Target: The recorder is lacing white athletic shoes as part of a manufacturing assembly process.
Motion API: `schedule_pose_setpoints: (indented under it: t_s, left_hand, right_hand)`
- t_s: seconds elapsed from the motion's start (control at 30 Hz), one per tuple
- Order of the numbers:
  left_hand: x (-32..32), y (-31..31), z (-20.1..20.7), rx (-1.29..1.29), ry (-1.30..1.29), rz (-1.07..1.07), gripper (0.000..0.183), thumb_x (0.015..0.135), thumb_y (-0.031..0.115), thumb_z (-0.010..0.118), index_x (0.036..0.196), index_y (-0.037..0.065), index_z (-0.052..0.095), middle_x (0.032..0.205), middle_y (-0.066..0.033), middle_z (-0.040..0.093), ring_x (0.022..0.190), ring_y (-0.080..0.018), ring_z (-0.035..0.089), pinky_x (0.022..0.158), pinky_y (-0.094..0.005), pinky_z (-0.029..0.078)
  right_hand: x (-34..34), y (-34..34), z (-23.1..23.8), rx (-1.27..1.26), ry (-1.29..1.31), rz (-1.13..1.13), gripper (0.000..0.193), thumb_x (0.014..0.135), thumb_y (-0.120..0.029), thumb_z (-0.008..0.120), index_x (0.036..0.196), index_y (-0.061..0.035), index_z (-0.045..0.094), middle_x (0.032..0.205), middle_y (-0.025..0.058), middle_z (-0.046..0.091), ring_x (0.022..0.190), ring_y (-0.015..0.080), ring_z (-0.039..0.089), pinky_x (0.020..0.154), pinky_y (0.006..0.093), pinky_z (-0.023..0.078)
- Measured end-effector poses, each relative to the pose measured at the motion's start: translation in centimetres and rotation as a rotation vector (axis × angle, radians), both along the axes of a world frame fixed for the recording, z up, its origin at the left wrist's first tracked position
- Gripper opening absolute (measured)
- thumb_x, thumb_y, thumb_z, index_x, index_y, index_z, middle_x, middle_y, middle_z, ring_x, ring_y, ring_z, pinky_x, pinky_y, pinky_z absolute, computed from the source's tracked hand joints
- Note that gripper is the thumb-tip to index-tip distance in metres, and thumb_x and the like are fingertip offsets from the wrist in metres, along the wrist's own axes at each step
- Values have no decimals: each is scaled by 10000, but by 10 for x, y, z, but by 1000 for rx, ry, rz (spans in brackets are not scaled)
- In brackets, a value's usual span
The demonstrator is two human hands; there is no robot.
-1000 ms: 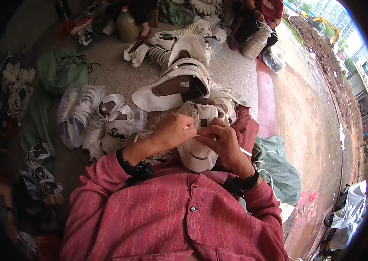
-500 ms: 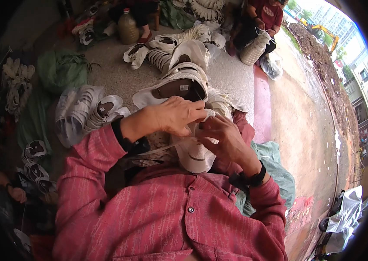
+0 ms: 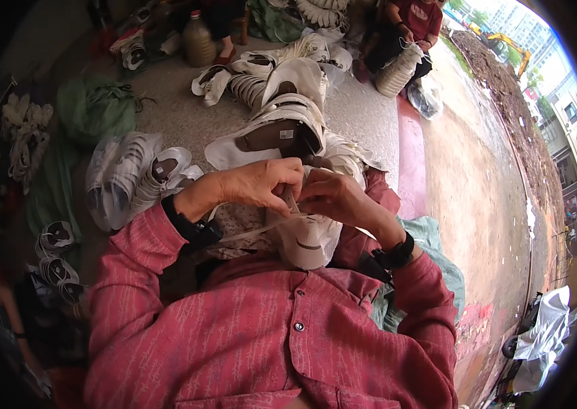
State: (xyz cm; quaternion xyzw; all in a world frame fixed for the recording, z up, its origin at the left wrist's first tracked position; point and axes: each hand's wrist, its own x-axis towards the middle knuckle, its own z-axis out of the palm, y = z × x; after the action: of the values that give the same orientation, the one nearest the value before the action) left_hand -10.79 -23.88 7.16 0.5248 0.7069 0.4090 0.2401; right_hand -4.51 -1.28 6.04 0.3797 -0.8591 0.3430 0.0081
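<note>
A white shoe upper (image 3: 305, 247) rests on my lap, toe towards me. Over its lacing area my left hand (image 3: 254, 185) is closed, thumb and fingers pinching a white shoelace (image 3: 251, 234). A loose stretch of that lace trails left below the hand. Close beside it, my right hand (image 3: 344, 198) is closed too, fingertips pinched on the lace near the upper's tongue. What lies between the right fingertips is partly hidden. Beyond my hands, a row of nested white uppers with dark insoles (image 3: 271, 140) stretches away.
Bagged white uppers (image 3: 121, 180) stand on the left, near a green sack (image 3: 94, 109). A seated person (image 3: 415, 31) at the far right holds a stack of uppers (image 3: 397, 71). A large bottle (image 3: 200, 42) stands at the back; green cloth (image 3: 432, 252) lies right.
My left hand has moved slightly left and my right hand has turned, its fingers now pinched together. The upper's front shows more fully between them.
</note>
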Motion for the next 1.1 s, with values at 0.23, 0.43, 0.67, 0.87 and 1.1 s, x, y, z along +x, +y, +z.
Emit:
schedule_pose_setpoints:
  t_s: [0.23, 0.43, 0.67, 0.87, 1.1]
  left_hand:
    - [1, 0, -17, 78, -38, 29, 208, 745, 126, 794, 819, 56, 613, 925, -14, 471, 864, -140, 504, 740, -251, 418]
    - [24, 10, -6, 51, 87, 151, 296, 697, 268, 842, 823, 91, 641, 909, -34, 501, 887, -188, 532, 756, -289, 438]
    - [22, 21, -21, 6, 128, 207, 230, 730, 256, 799, 802, 70, 684, 928, -33, 490, 904, -197, 522, 799, -323, 441]
    - [13, 12, -2, -88, -241, 63, 207, 779, 243, 786, 797, 61, 688, 1000, -5, 427, 971, -132, 464, 864, -259, 380]
    - [13, 17, -1, -59, -204, -36, 196, 766, 245, 796, 814, 83, 696, 1014, 2, 430, 984, -129, 456, 874, -244, 378]
  right_hand:
    - [9, -6, 4, -57, 70, -60, 111, 737, -85, 733, 835, -120, 694, 869, 42, 625, 792, 261, 627, 663, 356, 498]
    - [-20, 83, 16, -299, 56, -566, 69, 805, -36, 708, 873, -41, 705, 872, 42, 638, 833, 156, 632, 718, 280, 484]
    - [11, 29, 16, -1323, -956, 71, 173, 965, -172, 483, 996, -38, 589, 1066, 141, 645, 950, 246, 647, 931, 400, 482]
    - [-26, 121, 14, -1496, -544, -104, 213, 979, -107, 439, 1074, 58, 536, 1019, 168, 611, 926, 230, 630, 954, 414, 475]
    - [23, 420, 67, -2130, -398, -208, 196, 962, 22, 419, 1074, 168, 489, 940, 225, 603, 782, 280, 622, 883, 391, 532]
